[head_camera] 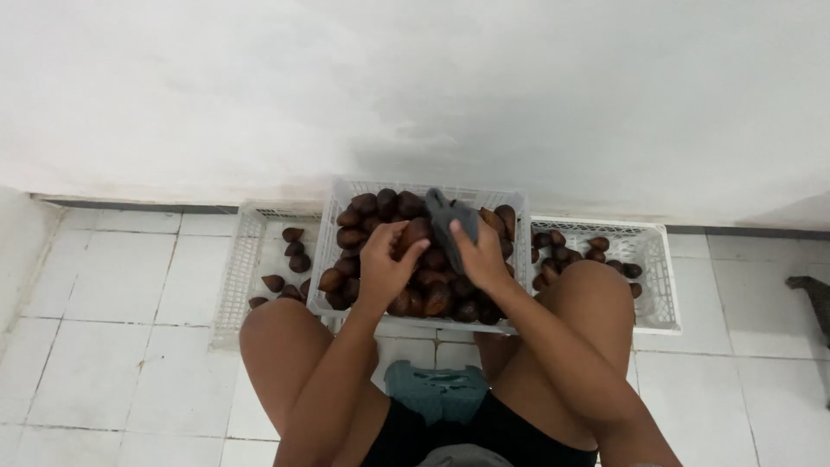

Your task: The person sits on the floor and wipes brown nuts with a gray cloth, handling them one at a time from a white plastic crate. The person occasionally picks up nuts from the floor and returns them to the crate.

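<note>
Two bare knees frame the view nearest the camera, with a grey-green low stool (pixel 437 389) between the thighs on a floor of white square tiles (pixel 112 294). Just beyond the knees, both hands work over the middle crate (pixel 333 259), a white plastic lattice basket heaped with dark brown, scaly, pointed fruits (pixel 432 294). The left hand (pixel 385 264) has its grip clenched around one brown fruit (pixel 413 233), held just above the heap near the crate's centre. Touching that fruit on its right side, the right hand (pixel 480 255) has its grip closed on a dark grey cloth (pixel 454 216), which sticks up past the fingers toward the far rim. Left of the grip, a second white crate (pixel 233 285) holds only a few of the same fruits, scattered on its bottom. Right of the grip, partly hidden behind the right knee, a third white crate (pixel 661 277) holds a small cluster of fruits. All three crates stand against a plain white wall (pixel 415 86), with a dark strip along its foot. Far right, a grey object (pixel 813 298) lies at the frame's edge, too cut off to identify.
</note>
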